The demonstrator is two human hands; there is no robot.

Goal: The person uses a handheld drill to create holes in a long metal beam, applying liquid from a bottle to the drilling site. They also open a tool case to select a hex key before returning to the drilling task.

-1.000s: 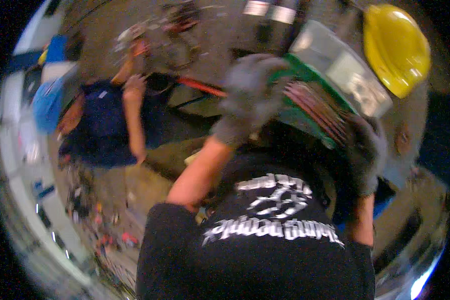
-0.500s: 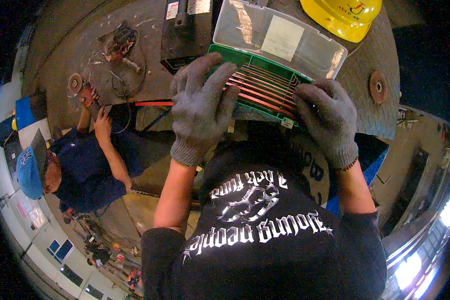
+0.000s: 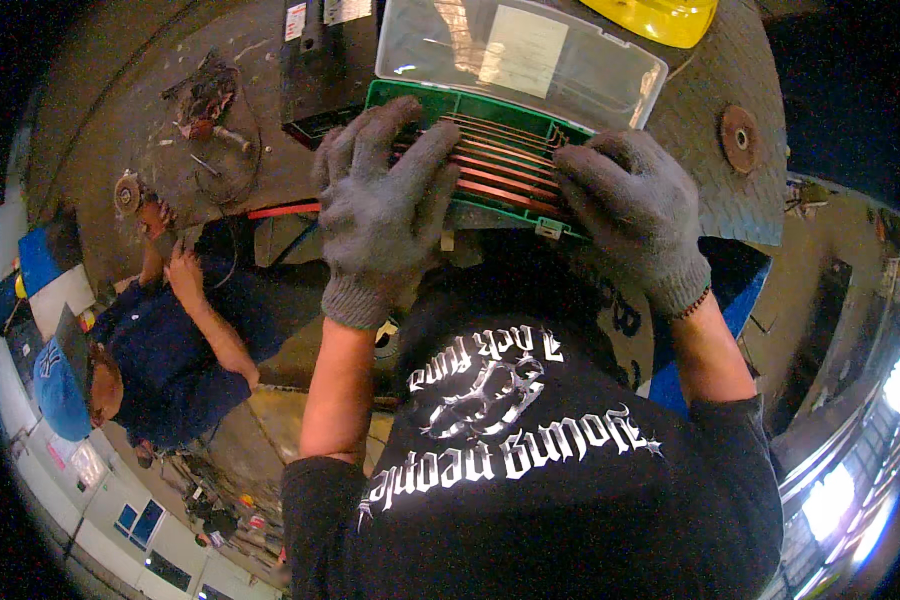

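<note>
A shallow green case (image 3: 450, 101) lies at the table's near edge, its clear lid (image 3: 610, 73) swung back. Inside it are several thin copper-coloured metal rods (image 3: 500, 166), roughly side by side. My left hand (image 3: 375, 205), in a grey knit glove, is over the case's left end; its fingers are bent but apart, over the rods' left ends. At the other end, my gloved right hand (image 3: 638, 210) has its thumb and fingers closed together at the rods' right ends. The fingers hide the exact contact.
A dark metal box (image 3: 330, 70) stands left of the lid, a yellow hard hat (image 3: 660, 18) behind it. A worn disc (image 3: 739, 140) lies at right. On the left, a co-worker in a blue cap (image 3: 60, 385) holds an angle grinder (image 3: 150, 212); a cable and crumpled scrap (image 3: 205, 105) lie beyond.
The whole view has shifted, so the table and case appear farther up and left. Both hands stay at the case's two ends, with little change against the rods.
</note>
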